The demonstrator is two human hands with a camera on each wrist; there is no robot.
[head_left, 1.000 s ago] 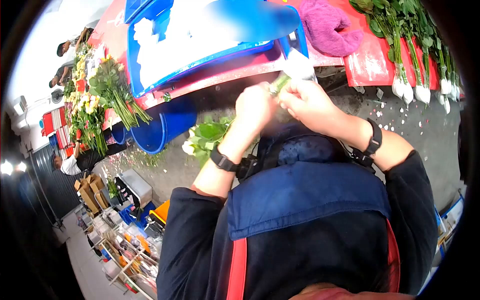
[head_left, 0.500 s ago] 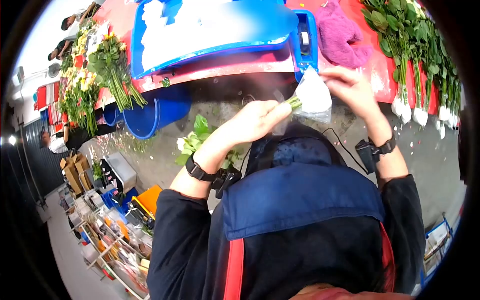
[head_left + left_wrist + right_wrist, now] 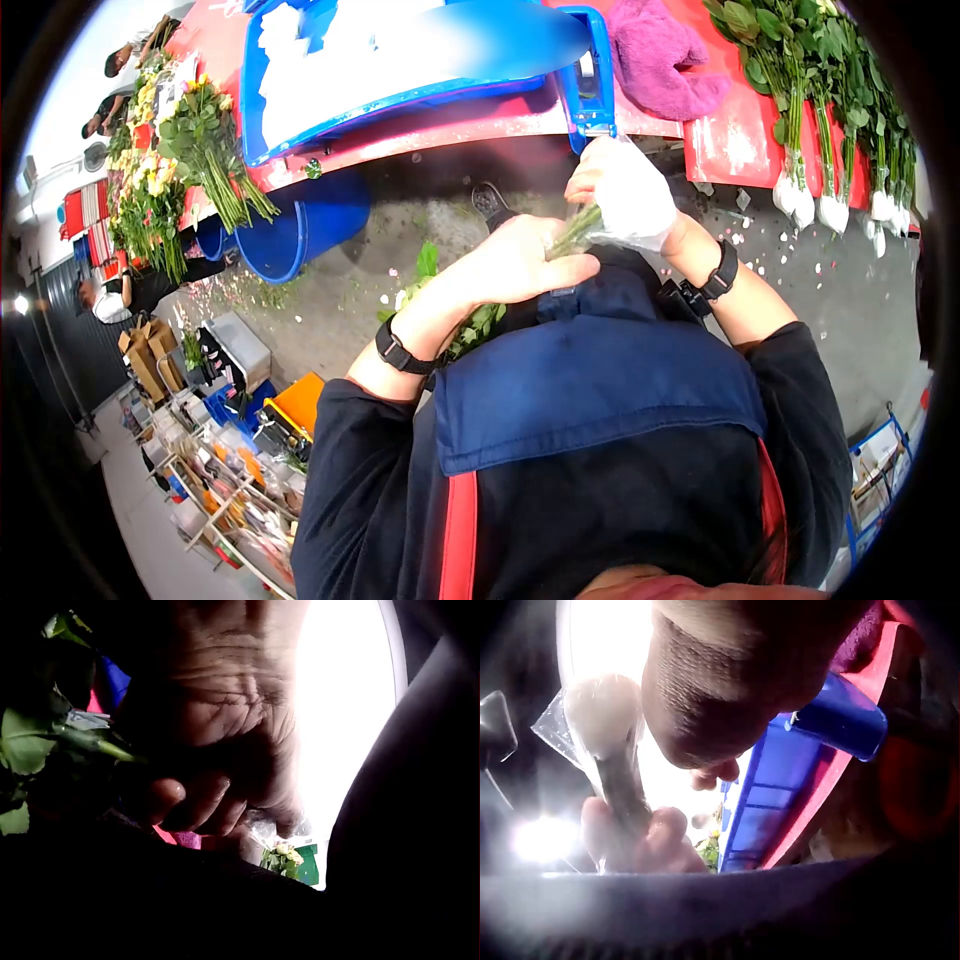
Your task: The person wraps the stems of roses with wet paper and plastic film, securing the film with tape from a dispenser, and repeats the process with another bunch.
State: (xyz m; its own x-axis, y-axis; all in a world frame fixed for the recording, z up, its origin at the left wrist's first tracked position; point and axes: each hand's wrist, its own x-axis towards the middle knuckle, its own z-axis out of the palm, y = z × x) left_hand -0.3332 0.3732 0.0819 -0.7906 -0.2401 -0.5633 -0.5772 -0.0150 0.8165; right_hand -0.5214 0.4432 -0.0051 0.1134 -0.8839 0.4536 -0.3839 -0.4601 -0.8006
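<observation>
In the head view my left hand (image 3: 525, 262) grips a bundle of green stems (image 3: 578, 228), its thumb along them. A white wrap under clear plastic (image 3: 640, 195) covers the stem ends. Leaves (image 3: 478, 330) of the bunch show below my left wrist. My right hand (image 3: 605, 172) is at the wrap's upper left side, just below the blue tape dispenser (image 3: 588, 75); the wrap partly covers it, so its grip is unclear. In the right wrist view the wrapped end (image 3: 607, 712) stands above the fingers (image 3: 667, 829) of my left hand.
A blue tray (image 3: 400, 98) with white contents and a purple cloth (image 3: 665, 60) lie on the red table (image 3: 735, 135). White-tipped flower bunches (image 3: 790, 198) lie at the right, more flowers (image 3: 205, 135) at the left. Blue bins (image 3: 275, 240) stand below the table edge.
My right hand went up and right to the dispenser, then came back down beside the wrap. My left hand has brought the bundle slightly lower, and the white wrap now shows plainly.
</observation>
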